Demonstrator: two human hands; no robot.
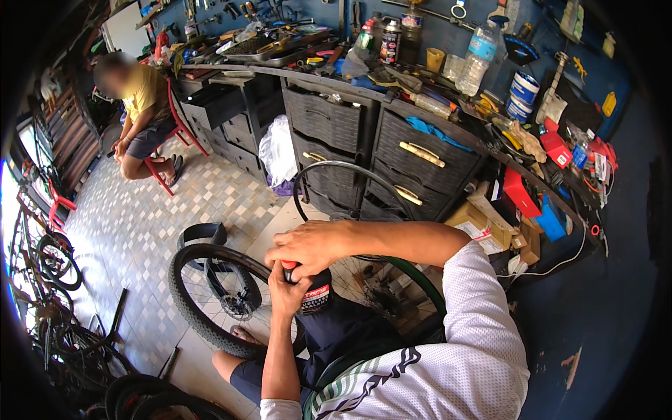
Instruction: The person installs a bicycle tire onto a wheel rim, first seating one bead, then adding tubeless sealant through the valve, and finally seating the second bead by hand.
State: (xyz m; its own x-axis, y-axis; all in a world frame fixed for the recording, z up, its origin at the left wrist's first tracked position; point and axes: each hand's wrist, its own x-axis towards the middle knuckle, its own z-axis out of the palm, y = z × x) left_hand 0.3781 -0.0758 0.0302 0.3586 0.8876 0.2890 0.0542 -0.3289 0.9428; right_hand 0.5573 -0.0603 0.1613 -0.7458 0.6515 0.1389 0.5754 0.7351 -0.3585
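A black bottle of sealant (318, 297) with a red and white label stands upright over my lap. My left hand (285, 292) grips it near its neck, with the fingers wrapped round. Over its top my right hand (313, 246) is closed on the red cap (288, 264), which shows only in part between my hands. A bicycle wheel with a knobbly tyre (183, 290) leans in front of my legs, just beyond my left hand.
A loose black tyre (203, 231) lies on the tiled floor behind the wheel. Another wheel rim (329, 164) stands against the dark drawers (427, 150). Tools and bottles crowd the workbench (280, 72). A person in a yellow shirt (143, 87) sits at the far left; bicycles (59, 315) line the left side.
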